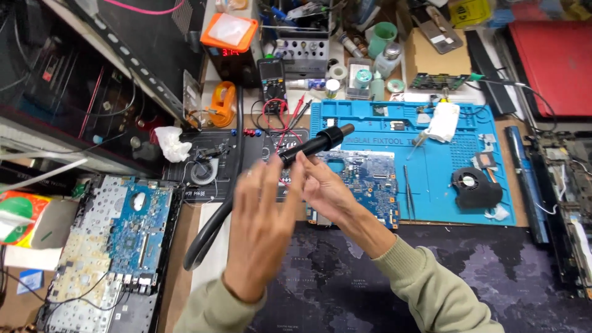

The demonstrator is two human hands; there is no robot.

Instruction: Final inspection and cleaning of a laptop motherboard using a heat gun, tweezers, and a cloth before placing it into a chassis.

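My right hand (327, 190) grips a black hot-air handle (316, 144) with a thick black hose (213, 225) trailing down to the left. The handle's nozzle end points up and right over a blue circuit board (370, 182). My left hand (262, 231) is raised in front of the handle with its fingers spread, back of the hand toward me, touching or nearly touching the handle's lower end. The board lies on a blue silicone work mat (431, 179).
Tweezers (408, 191), a black fan (475, 187) and a syringe in white paper (441, 123) lie on the mat. A stripped laptop chassis (117, 240) sits left, another (567, 185) right. A multimeter (272, 80) and tool clutter stand behind; a dark map-print mat (468, 259) lies near me.
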